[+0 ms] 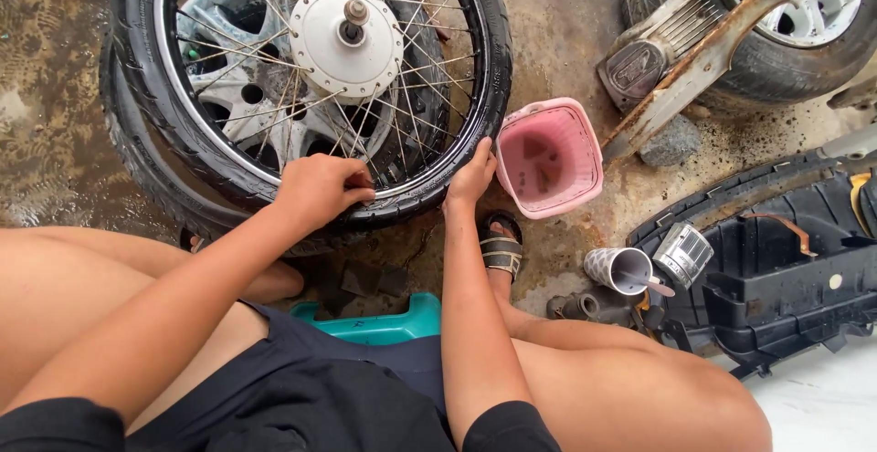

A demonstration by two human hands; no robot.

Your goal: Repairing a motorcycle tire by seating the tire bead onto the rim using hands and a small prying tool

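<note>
- Left hand (pixel 320 189): fingers (pixel 358 194) curled tight, knuckles up, pinching at the tyre edge of the spoked wheel (pixel 311 78) near its lower rim. What sits under the fingertips is hidden; possibly the tyre bead.
- Right hand (pixel 472 178): fingers (pixel 481 152) flat and together, pressed on the outer tyre wall at the lower right of the wheel. They press on it and close round nothing.
- Spoked wheel: lies flat, hub (pixel 345 27) facing up, axle stub at its centre. Black tyre mounted on a dark rim.
- Under it: a car wheel (pixel 228 96) with silver alloy spokes, showing through the wire spokes, serving as a stand on the wet concrete floor (pixel 557 14).
- Just right of the right hand: pink plastic basket (pixel 549 155), touching or nearly touching the tyre.
- Right foot in a sandal (pixel 501 244) below the basket; teal stool (pixel 384 324) edge between the knees.
- Further right: patterned cup (pixel 621 269) with a tool in it, a small metal block (pixel 683 253), a black plastic body panel (pixel 776 269).
- Top right: second car wheel (pixel 776 32) with a metal guard (pixel 703 59) leaning over it.
</note>
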